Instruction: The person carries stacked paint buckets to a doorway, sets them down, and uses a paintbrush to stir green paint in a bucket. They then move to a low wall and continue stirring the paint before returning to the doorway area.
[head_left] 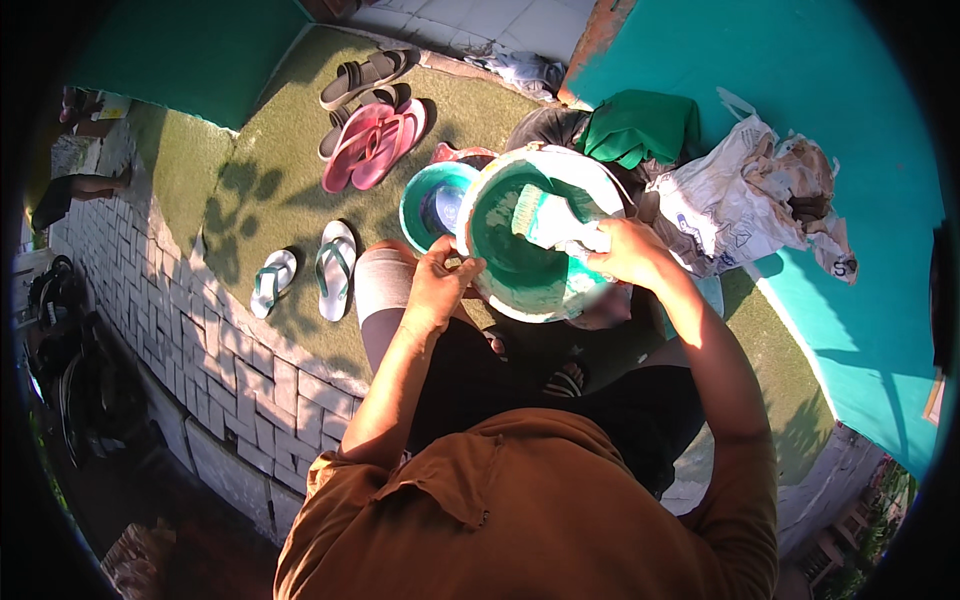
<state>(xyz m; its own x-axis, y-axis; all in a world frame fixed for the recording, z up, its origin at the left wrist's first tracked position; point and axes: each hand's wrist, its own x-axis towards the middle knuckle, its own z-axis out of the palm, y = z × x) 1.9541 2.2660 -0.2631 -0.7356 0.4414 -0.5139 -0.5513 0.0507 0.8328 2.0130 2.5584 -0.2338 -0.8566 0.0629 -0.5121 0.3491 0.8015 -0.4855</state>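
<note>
In front of my knees is a white paint bucket (590, 170), its inner wall smeared with green paint. My right hand (628, 250) is closed round the handle of a wide paintbrush (545, 218), held over the bucket's mouth with paint on its bristles. At the bucket's near left rim is my left hand (440, 285), thumb and fingers closed on the edge. A smaller teal bucket (420, 205) stands against the left side of the big one, with something bluish-white inside it.
Pink flip-flops (372, 145), dark sandals (365, 75) and white-and-green flip-flops (336, 265) lie on the green mat (290, 190) to the left. Behind the bucket are a green cloth (640, 125) and a crumpled white sack (735, 200), beside a teal wall (850, 120). Paving (220, 340) runs along the left.
</note>
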